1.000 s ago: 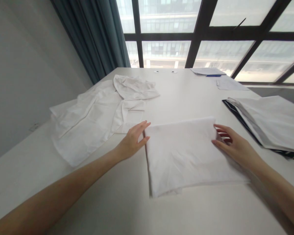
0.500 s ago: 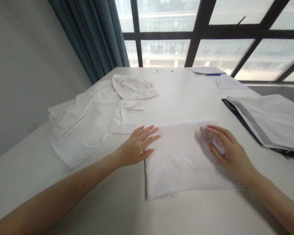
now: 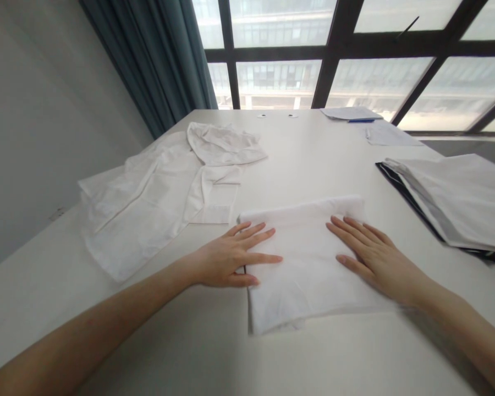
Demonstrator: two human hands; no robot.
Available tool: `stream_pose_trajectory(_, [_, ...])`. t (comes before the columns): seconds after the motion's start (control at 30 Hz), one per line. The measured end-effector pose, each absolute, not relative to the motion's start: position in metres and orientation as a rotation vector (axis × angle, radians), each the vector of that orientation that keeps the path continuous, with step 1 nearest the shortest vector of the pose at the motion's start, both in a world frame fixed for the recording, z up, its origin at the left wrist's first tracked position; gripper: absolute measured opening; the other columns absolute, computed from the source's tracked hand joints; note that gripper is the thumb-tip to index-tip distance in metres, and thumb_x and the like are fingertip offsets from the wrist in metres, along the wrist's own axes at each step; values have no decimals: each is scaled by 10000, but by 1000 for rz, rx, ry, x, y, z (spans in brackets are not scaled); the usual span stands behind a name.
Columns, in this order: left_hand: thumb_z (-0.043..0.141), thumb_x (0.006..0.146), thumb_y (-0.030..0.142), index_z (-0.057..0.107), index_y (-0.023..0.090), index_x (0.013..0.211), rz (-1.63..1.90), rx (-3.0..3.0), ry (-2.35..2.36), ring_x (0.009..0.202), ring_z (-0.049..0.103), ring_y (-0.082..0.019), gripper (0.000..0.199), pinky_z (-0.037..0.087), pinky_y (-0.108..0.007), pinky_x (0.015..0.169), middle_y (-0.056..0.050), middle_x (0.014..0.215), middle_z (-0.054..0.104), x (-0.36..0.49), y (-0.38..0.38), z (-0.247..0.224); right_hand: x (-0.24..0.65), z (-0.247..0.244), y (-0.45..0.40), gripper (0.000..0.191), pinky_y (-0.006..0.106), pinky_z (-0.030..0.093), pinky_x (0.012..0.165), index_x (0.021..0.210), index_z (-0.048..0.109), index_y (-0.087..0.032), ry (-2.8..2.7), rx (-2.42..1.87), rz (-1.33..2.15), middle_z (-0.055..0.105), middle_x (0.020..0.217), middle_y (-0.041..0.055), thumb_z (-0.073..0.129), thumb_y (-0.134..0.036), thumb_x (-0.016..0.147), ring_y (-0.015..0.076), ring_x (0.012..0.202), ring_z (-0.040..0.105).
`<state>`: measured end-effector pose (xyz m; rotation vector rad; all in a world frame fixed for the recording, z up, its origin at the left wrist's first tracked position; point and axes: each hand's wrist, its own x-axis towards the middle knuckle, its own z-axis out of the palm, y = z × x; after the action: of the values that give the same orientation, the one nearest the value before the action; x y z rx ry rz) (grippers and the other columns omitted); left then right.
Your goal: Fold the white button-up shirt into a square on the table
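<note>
In front of me a folded white cloth (image 3: 301, 264) lies flat on the white table, lightly creased. My left hand (image 3: 239, 256) rests on its left edge with the fingers spread. On its right part lies my right hand (image 3: 367, 253), palm down, fingers stretched out and slightly apart. The right edge of the cloth is partly hidden under that hand and forearm. Neither hand grips anything.
A crumpled white garment (image 3: 148, 192) spreads over the table's left side. Folded white cloths (image 3: 474, 198) sit on a dark striped piece (image 3: 412, 203) at right. Papers (image 3: 391, 135) and a blue pen (image 3: 361, 120) lie at the far right, near the window.
My right hand has gone from loosely curled at the cloth's right side to flat upon it. My left hand's fingers have spread wider and reach slightly further over the cloth.
</note>
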<state>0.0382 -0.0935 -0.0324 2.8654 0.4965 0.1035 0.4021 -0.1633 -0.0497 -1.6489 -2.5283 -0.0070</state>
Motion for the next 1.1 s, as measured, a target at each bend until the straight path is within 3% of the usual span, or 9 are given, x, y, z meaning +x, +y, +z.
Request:
stream_pose_trajectory(0.17, [535, 933, 556, 452, 393, 1453, 135, 2855, 506, 1481, 228, -368, 551, 186, -549, 1188, -60, 1628, 220, 38, -95, -33, 408, -44, -157, 572, 566, 291, 1133, 1522, 351, -322, -2443, -1726, -13, 422, 1544, 44, 330, -528, 989, 270, 1422, 376])
stream_pose_trajectory(0.33, [481, 973, 488, 426, 287, 1481, 174, 2858, 571, 1487, 235, -327, 550, 185, -520, 1197, -102, 1600, 297, 39, -97, -33, 402, -31, -154, 425, 562, 281, 1120, 1321, 587, -277, -2407, -1602, -175, 615, 1372, 68, 386, -431, 980, 289, 1283, 545])
stream_pose_trajectory(0.6, [525, 954, 465, 373, 285, 1510, 184, 2892, 672, 1505, 166, -329, 604, 185, -502, 1196, -116, 1636, 180, 40, -99, -35, 348, -29, -128, 470, 521, 262, 1149, 1446, 475, -229, -2558, -1338, -191, 434, 1536, 89, 380, -372, 1008, 271, 1443, 334])
stream_pose_trajectory(0.93, [505, 960, 484, 355, 300, 1517, 142, 2881, 669, 1509, 157, -315, 606, 165, -487, 1202, -104, 1636, 184, 41, -97, -37, 380, -43, -104, 517, 501, 280, 1155, 1505, 399, -293, -2603, -1440, -11, 375, 1572, 41, 287, -456, 1027, 222, 1463, 293])
stream_pose_trajectory(1.1, [493, 963, 492, 351, 291, 1521, 101, 2878, 668, 1509, 155, -319, 609, 171, -494, 1198, -118, 1634, 184, 41, -97, -35, 418, -55, -99, 555, 557, 271, 1142, 1522, 346, -332, -2383, -1691, 1, 357, 1583, 43, 293, -517, 1002, 256, 1448, 328])
